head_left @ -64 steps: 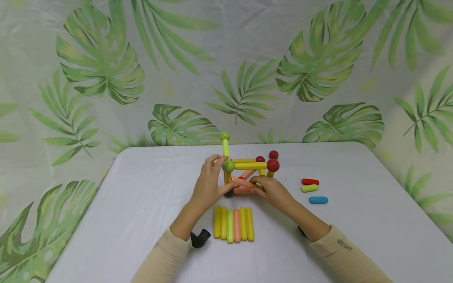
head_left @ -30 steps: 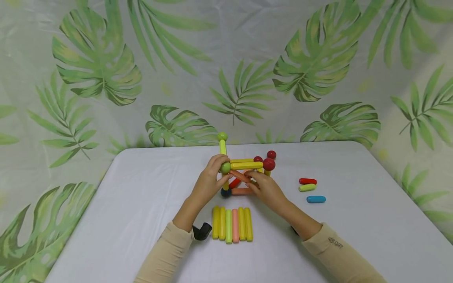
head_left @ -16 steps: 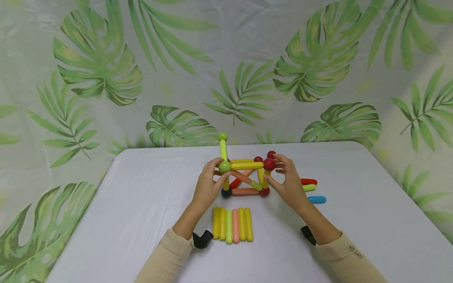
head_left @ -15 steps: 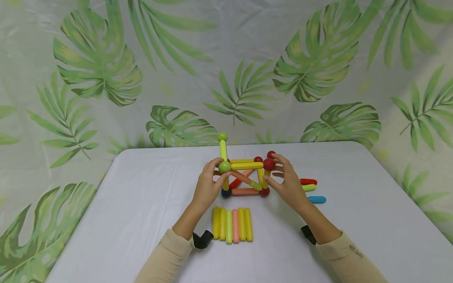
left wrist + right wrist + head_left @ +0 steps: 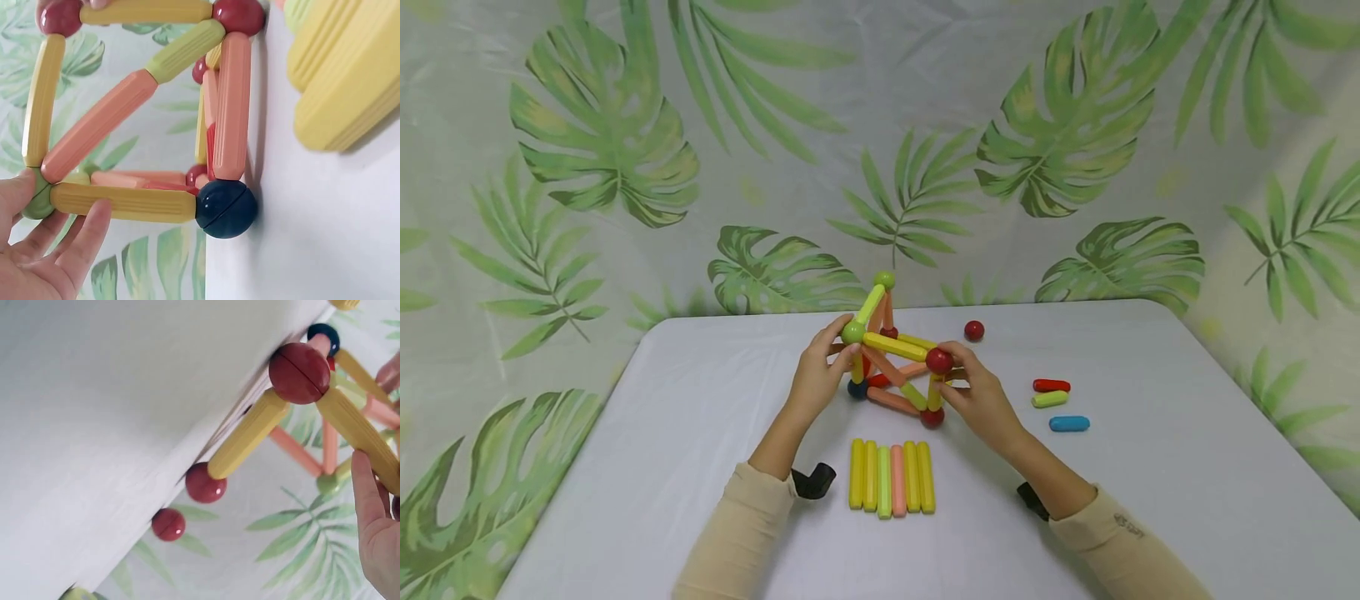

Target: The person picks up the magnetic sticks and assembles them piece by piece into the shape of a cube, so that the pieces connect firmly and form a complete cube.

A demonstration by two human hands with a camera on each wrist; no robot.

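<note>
A person's two bare hands hold a frame of coloured sticks and balls (image 5: 886, 367) between them, above the middle of a white bench (image 5: 625, 467). The left hand (image 5: 815, 375) pinches the near green ball (image 5: 853, 332) at the frame's upper left corner, with thumb and fingers on either side of it. The right hand (image 5: 985, 404) grips the opposite corner, fingers around the upper red ball (image 5: 939, 361) and thumb by the upright yellow stick below it.

The key relation is the slant between these corners. A long yellow stick (image 5: 895, 345) joins them, running from the left hand rightward and towards the person, so the right corner is the nearer one. Beneath it, a peach and light green diagonal (image 5: 886, 367) drops from the near green ball to the lower red ball (image 5: 932, 417). A dark blue ball (image 5: 857, 387) marks the lower left corner; whether every lower ball touches the bench cannot be told.

The frame's peak, a top green ball (image 5: 885, 280), stands above and beyond the held corners, closer to the left hand than the right.

Six loose sticks (image 5: 885, 479) lie side by side in front of the frame, between the forearms. A loose red ball (image 5: 974, 331) sits behind the right hand
</note>
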